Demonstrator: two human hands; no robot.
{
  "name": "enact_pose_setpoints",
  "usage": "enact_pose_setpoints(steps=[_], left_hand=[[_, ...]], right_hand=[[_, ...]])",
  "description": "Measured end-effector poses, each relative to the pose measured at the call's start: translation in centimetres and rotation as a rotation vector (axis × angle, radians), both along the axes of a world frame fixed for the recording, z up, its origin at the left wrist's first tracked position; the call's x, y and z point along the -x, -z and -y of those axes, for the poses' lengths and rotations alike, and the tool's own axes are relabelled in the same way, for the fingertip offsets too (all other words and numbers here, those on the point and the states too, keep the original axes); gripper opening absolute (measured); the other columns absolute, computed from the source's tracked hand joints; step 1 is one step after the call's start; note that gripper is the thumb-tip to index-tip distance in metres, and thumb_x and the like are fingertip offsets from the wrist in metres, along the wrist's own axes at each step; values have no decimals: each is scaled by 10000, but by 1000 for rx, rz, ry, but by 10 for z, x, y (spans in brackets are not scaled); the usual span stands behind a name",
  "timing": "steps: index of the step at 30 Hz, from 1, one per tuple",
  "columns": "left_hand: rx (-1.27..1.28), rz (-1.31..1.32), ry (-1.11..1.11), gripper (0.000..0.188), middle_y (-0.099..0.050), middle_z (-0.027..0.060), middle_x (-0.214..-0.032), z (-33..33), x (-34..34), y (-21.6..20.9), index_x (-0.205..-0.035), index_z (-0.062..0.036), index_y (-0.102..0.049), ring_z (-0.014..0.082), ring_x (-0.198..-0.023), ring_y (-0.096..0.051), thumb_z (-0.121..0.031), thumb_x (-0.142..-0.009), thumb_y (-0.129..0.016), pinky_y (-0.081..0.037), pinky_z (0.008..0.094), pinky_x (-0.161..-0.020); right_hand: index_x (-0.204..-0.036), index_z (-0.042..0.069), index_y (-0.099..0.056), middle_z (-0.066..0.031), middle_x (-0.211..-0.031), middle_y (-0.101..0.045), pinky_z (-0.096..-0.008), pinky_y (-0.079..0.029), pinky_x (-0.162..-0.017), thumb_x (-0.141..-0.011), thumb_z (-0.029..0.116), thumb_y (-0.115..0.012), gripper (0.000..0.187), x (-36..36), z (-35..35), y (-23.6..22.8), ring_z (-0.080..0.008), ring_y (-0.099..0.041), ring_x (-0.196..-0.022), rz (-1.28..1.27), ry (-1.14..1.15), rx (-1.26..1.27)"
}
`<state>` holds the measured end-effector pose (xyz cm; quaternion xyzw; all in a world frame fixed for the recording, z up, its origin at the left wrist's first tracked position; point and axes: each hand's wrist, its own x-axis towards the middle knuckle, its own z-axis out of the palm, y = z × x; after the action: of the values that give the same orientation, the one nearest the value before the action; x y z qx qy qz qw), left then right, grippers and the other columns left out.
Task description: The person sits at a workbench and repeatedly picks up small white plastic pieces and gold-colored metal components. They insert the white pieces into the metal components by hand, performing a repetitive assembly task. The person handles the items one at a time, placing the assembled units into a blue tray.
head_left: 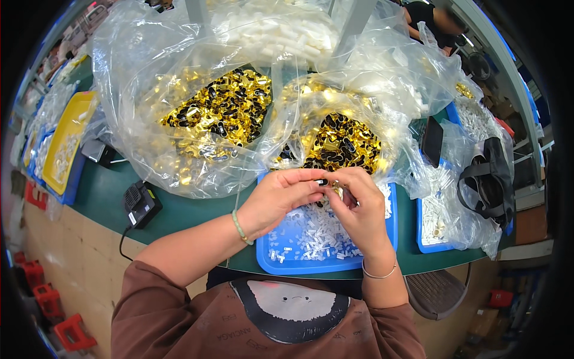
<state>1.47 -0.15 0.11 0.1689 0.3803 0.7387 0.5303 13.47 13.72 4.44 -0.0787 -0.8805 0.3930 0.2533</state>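
Observation:
My left hand and my right hand meet above a blue tray. Between the left thumb and fingertips is a small black piece with a pale spot on it. My right fingers are curled around small shiny gold pieces, partly hidden by the fingers. Many small white and clear plastic pieces lie loose in the tray below. Just beyond my hands, an open clear bag holds gold and black pieces.
A larger clear bag of similar gold and black pieces stands left. White parts fill another bag behind. Around the green table are a black charger-like box, a phone, a black bag and a yellow tray.

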Motion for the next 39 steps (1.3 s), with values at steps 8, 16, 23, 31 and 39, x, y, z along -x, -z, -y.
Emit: enact_pose_setpoints(steps=[8, 16, 23, 31, 39], left_hand=[[124, -156, 8, 264, -662, 94, -1130, -1, 1, 0, -1202, 34, -614, 128, -1016, -640, -35, -952, -558, -525, 267, -924], [137, -350, 88, 250, -664, 54, -1088, 3, 5, -7, -1188, -8, -625, 110, -958, -629, -82, -958, -562, -506, 262, -888], [67, -245, 115, 285, -658, 56, -1101, 1, 4, -7, -1216, 17, -613, 96, -976, -619, -65, -956, -528, -494, 252, -901], [83, -265, 35, 270, -672, 73, -1112, -2, 0, 2, -1183, 34, -634, 101, -959, -639, -49, -952, -522, -513, 245, -878], [134, -336, 64, 274, -679, 75, -1099, 1, 3, 2, -1189, 31, -637, 99, -962, -639, -44, -950, -525, -516, 244, -872]], right_hand=[[-996, 49, -687, -84, -908, -634, -267, -484, -529, -763, -33, -735, 252, -1, -2, 2, -172, -598, -653, -27, -63, -81], [-963, 42, -675, -80, -850, -627, -294, -496, -551, -744, -4, -763, 241, -2, -9, 5, -197, -616, -667, -61, -152, -178], [-941, 46, -671, -84, -835, -619, -293, -493, -556, -720, -3, -780, 250, -2, -5, 2, -200, -611, -648, -13, -71, -130], [-933, 48, -673, -72, -821, -615, -278, -474, -527, -726, 1, -782, 239, 0, -1, 6, -174, -585, -615, -28, -112, -141], [-938, 53, -676, -57, -793, -610, -266, -448, -505, -730, 3, -779, 237, -3, -3, 2, -152, -543, -566, 22, -132, -91]])
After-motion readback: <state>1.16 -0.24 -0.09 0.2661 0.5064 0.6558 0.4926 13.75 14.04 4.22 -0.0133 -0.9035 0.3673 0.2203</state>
